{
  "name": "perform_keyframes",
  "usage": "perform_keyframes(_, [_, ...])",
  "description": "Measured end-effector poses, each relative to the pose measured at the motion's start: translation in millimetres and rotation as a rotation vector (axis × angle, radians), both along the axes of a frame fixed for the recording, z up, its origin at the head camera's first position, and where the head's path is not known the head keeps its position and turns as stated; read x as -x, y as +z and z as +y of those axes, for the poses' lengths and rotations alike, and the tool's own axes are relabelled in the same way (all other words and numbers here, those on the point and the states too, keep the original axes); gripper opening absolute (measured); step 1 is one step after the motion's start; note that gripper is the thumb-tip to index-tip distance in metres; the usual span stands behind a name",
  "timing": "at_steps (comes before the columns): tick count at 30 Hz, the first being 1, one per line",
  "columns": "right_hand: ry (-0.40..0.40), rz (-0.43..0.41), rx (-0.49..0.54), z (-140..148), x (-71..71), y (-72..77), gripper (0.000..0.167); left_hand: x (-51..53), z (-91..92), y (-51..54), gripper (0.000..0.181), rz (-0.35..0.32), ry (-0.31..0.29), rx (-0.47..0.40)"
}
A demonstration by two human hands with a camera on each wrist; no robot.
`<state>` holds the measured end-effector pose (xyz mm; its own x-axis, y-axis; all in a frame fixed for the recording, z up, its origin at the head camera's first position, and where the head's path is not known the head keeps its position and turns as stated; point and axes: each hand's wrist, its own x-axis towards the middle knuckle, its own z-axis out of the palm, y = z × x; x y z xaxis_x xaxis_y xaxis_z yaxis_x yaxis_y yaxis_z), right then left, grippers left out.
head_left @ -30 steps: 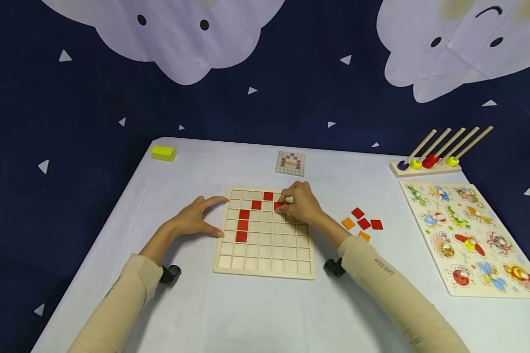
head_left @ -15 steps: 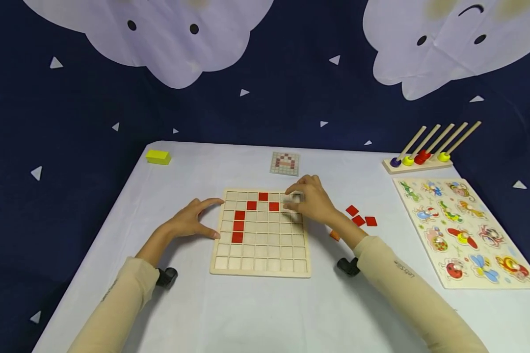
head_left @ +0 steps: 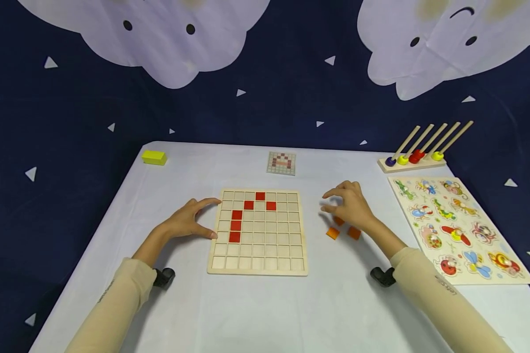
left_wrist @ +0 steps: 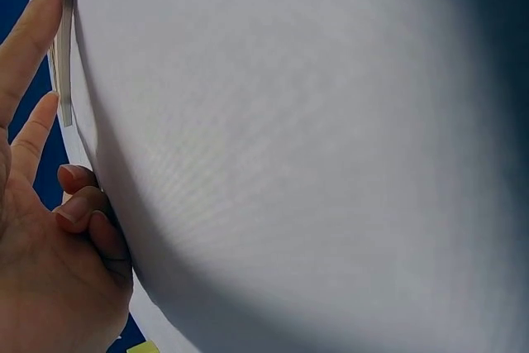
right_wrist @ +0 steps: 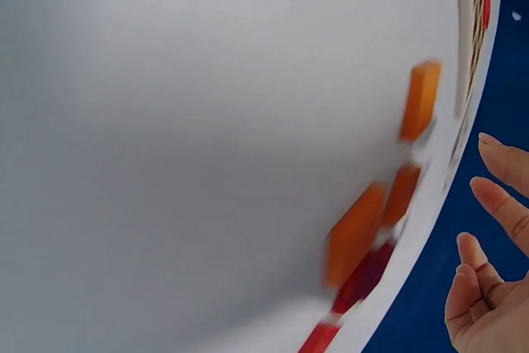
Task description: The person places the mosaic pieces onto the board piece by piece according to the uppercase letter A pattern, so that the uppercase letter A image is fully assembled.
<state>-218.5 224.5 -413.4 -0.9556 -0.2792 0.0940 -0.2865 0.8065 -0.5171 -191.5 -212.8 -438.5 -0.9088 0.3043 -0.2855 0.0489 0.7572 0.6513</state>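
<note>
Your right hand (head_left: 351,206) has fingers apart; left hand (head_left: 187,220), spread, touches the grid board (head_left: 265,251). Pinch tiles (head_left: 332,233), likely light, rigid, edgewise.

Head view: grid board (head_left: 259,226) mid-frame on table (head_left: 256,314); set tiles (head_left: 235,225) in its upper and left-hand cells. Left hand (head_left: 183,221) touching board's left edge. Right hand (head_left: 352,207) right of board, loose tiles (head_left: 332,233) just below it in frame. Pattern card (head_left: 281,163) upper centre, behind board. Block (head_left: 154,157) upper left, at table's far corner. Peg stand (head_left: 412,165) upper right, behind puzzle board (head_left: 460,250).
</note>
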Motion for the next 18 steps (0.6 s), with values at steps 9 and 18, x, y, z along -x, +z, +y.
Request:
perform_keyframes(9, [-0.103,0.025,-0.084,38.4,-5.1,-8.1,0.031,0.1,1.0,0.4,0.099,-0.006,0.003,0.007])
perform_keyframes(18, [-0.15,0.04,-0.094,52.6,-8.0,-16.8,0.037,-0.6,1.4,2.2,0.099,-0.005,0.001,0.017])
